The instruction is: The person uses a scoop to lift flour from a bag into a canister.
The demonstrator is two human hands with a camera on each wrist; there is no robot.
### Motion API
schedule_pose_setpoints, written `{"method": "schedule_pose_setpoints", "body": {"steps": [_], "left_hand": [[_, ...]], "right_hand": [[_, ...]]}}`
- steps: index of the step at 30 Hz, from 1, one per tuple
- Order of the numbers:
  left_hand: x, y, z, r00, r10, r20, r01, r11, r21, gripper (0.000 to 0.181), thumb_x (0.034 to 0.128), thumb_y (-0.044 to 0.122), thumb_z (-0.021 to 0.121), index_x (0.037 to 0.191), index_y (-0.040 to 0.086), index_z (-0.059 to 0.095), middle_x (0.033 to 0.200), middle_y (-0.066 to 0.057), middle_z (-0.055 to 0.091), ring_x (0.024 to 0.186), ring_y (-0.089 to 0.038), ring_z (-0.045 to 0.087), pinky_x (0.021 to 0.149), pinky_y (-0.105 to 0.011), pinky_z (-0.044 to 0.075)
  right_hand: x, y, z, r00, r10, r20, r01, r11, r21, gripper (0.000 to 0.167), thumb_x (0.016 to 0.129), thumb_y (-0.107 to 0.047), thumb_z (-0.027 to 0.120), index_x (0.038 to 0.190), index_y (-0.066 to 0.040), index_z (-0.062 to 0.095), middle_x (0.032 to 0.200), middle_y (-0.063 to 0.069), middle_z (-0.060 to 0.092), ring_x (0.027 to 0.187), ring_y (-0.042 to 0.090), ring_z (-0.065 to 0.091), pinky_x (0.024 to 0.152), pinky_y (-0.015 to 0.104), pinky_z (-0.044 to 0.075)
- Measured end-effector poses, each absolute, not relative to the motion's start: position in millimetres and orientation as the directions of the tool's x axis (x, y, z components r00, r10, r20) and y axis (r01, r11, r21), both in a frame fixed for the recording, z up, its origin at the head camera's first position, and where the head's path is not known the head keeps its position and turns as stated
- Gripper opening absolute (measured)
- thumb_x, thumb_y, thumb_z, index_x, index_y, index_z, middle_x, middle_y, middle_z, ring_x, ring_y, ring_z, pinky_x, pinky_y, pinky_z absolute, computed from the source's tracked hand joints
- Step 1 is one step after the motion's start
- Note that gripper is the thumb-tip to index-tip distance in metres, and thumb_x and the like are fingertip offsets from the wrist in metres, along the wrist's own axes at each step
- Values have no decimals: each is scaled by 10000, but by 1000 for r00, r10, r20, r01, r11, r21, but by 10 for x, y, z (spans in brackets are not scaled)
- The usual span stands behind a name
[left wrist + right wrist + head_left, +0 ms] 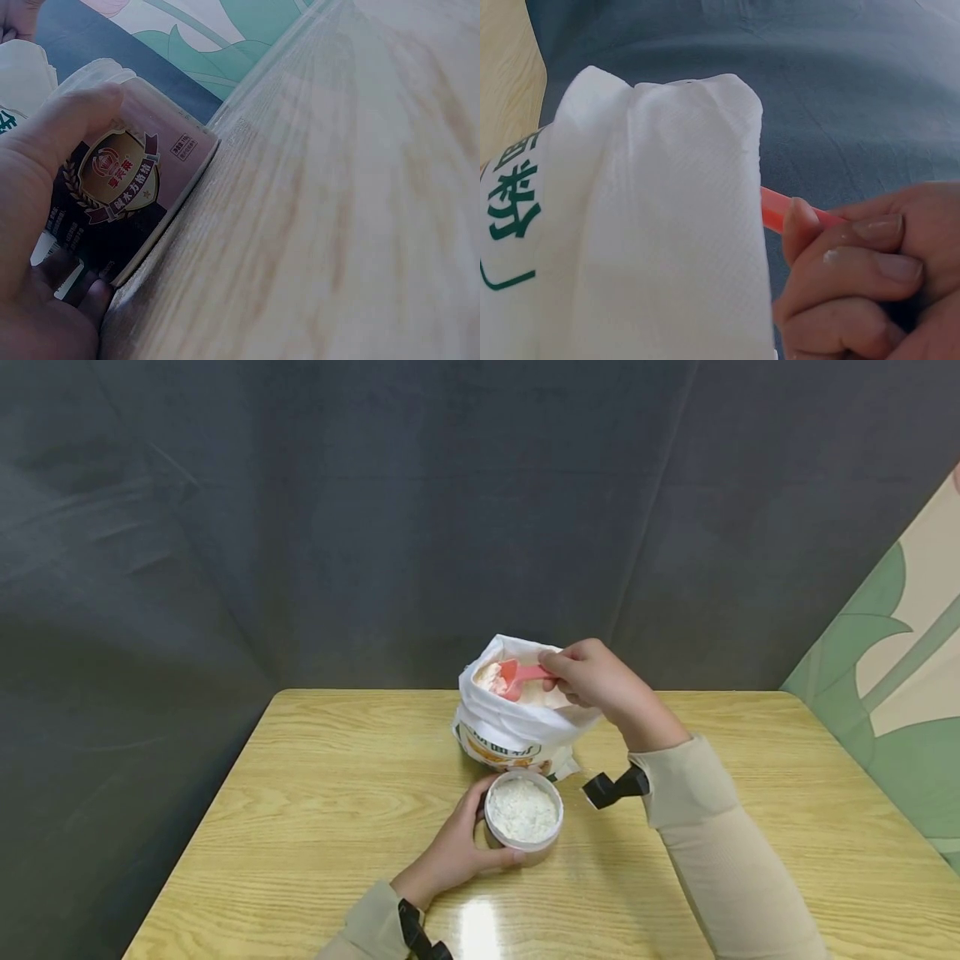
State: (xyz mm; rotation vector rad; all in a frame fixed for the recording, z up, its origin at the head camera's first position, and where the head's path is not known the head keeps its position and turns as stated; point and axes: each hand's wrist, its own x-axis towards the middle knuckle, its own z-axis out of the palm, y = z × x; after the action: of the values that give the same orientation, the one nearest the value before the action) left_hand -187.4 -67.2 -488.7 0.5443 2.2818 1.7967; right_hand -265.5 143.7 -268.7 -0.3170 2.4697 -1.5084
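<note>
A red scoop (513, 679) is pinched by its handle in my right hand (592, 681), its bowl inside the mouth of a white flour bag (510, 722) beside white flour. In the right wrist view the bag's folded wall (667, 217) hides the bowl; just part of the handle (776, 210) shows at the fingers, which carry a speck of white. My left hand (461, 852) grips a round jar (523, 810) from its left side, fingers and thumb around it. White flour fills much of the jar. In the left wrist view, the jar's dark label with a crest (124, 176) faces out.
The jar stands on the wooden table (337, 802), directly in front of the bag. A dark curtain (450, 527) hangs behind the table's back edge. At the right is a panel with green leaf shapes (900, 693).
</note>
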Motion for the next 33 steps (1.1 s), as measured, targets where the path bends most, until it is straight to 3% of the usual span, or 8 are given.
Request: {"method": "schedule_pose_setpoints", "body": {"steps": [11,18,23,33], "left_hand": [[-1864,-681,-4896,-914,398,83,174,197,965,1003,752,261,921,1551,297,316,1537,0,388,1360,-213,442,1142,-486,326],[-1854,-679,-4905,-913,399,82,170,189,967,991,753,262,921,1544,308,325,1532,12,395,1358,-210,447,1143,-494,321],[-1852,-676,-4893,-909,406,97,184,180,966,986,753,258,919,1543,294,330,1518,22,412,1351,-204,451,1144,-482,327],[-1849,-682,-4895,-907,410,99,186,179,966,990,755,246,918,1546,286,324,1520,23,413,1360,-198,439,1144,-453,346]], "right_hand": [[-2565,1478,-2671,-959,-268,-95,-20,397,-918,404,1076,-217,482,848,81,631,555,-27,406,457,83,240,454,226,223],[-2527,1505,-2686,-970,-226,-86,-2,365,-931,397,1073,-201,460,887,94,649,627,-7,525,452,79,250,453,219,235],[-2506,1537,-2703,-974,-219,-61,-17,338,-941,400,1060,-194,469,806,63,642,548,-36,437,435,72,241,440,218,238],[-2419,1592,-2697,-980,-196,-36,-23,287,-958,397,1064,-210,481,814,62,626,570,-33,460,432,71,252,436,216,246]]}}
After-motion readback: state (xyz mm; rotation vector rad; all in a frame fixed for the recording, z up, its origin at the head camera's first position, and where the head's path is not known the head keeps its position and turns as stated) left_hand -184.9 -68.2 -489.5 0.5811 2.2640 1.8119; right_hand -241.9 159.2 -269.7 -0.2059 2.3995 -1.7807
